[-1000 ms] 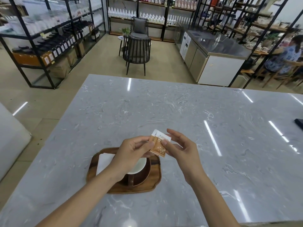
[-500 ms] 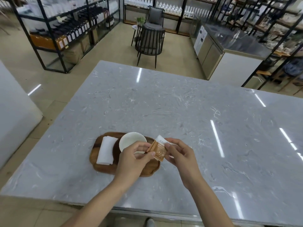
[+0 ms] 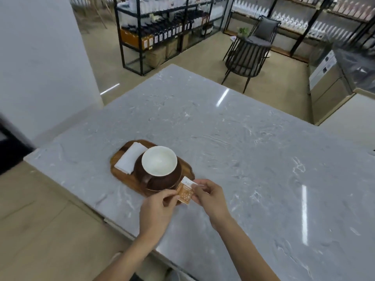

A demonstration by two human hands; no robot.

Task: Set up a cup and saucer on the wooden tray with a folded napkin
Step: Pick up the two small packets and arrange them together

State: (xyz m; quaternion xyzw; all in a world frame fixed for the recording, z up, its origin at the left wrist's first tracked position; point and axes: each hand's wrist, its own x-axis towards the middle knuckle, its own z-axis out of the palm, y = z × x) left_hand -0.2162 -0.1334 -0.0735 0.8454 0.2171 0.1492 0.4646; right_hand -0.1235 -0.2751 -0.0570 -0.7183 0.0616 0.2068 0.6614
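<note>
A wooden tray (image 3: 119,175) lies near the left front corner of the grey marble table (image 3: 253,159). On it stands a brown cup (image 3: 159,164) with a white inside, set on a brown saucer (image 3: 174,182). A folded white napkin (image 3: 130,158) rests on the tray to the cup's left. Just in front of the tray, my left hand (image 3: 157,209) and my right hand (image 3: 210,196) both pinch a small orange and white sachet (image 3: 185,192), one on each side.
The table's front edge runs diagonally below my forearms, with floor beyond it at the left. A white wall (image 3: 40,57) stands at the left. A black chair (image 3: 246,55), black shelving (image 3: 162,31) and a steel counter (image 3: 332,78) lie beyond the table.
The view has swung left and down, so the tray, cup and napkin now show fully. Both hands keep hold of the sachet and sit nearer than the tray.
</note>
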